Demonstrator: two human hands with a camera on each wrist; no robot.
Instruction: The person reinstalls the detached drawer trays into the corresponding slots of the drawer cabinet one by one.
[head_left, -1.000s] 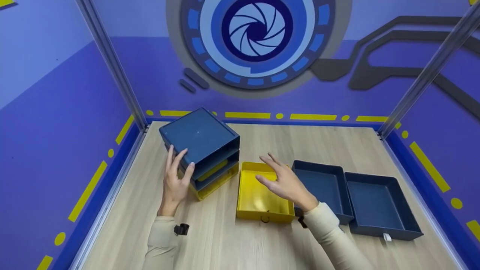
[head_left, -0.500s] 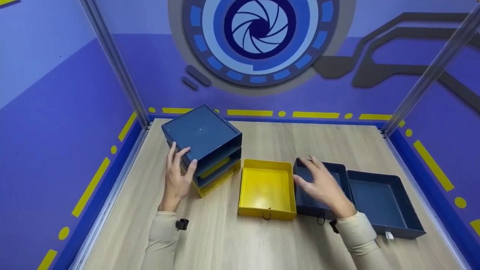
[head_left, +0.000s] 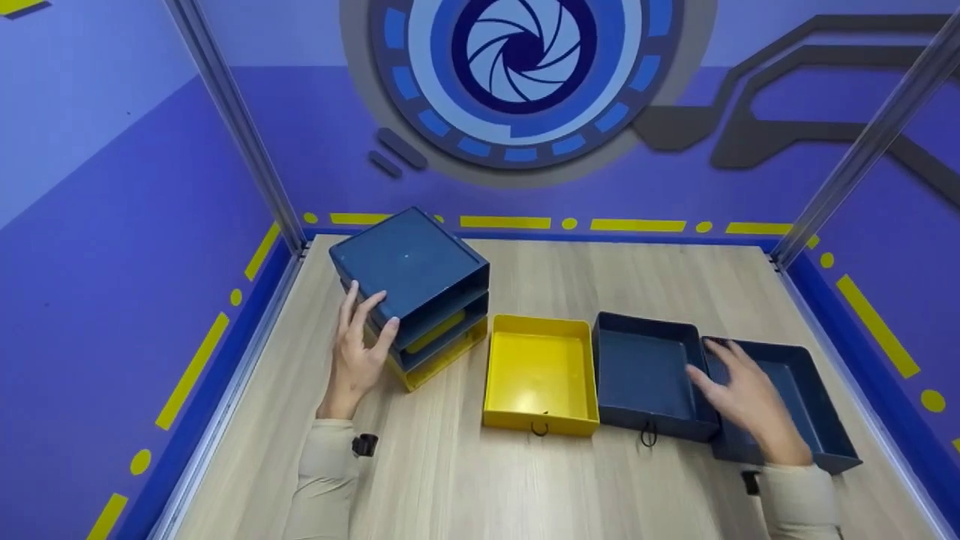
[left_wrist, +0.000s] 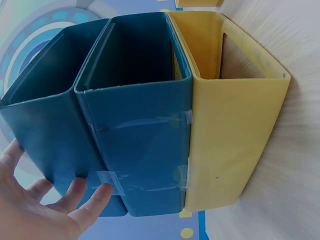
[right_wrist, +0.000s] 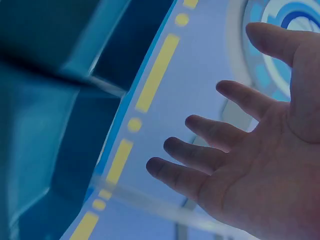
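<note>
At the left of the head view stands a stacked drawer cabinet (head_left: 409, 259), two dark blue shells over a yellow one, with its front slots bare of drawers. My left hand (head_left: 355, 364) rests its spread fingertips on the cabinet's left side and top edge; in the left wrist view the fingers (left_wrist: 92, 205) touch the blue shell's wall. My right hand (head_left: 750, 401), fingers spread and holding nothing, hovers over the right-hand blue drawer (head_left: 814, 390). Left of that lie another blue drawer (head_left: 645, 371) and a yellow drawer (head_left: 540, 367), both with small dark loop pulls.
The three drawers lie side by side on the wooden table (head_left: 525, 495), to the cabinet's right. Purple walls (head_left: 300, 150) with metal corner posts (head_left: 240, 127) enclose the table at the back and both sides. Clear tape (left_wrist: 140, 120) crosses the blue shell's side.
My right hand has moved rightward, from over the yellow drawer past the middle blue drawer to the right-hand one. My left hand has stayed on the cabinet. The head view has shifted slightly.
</note>
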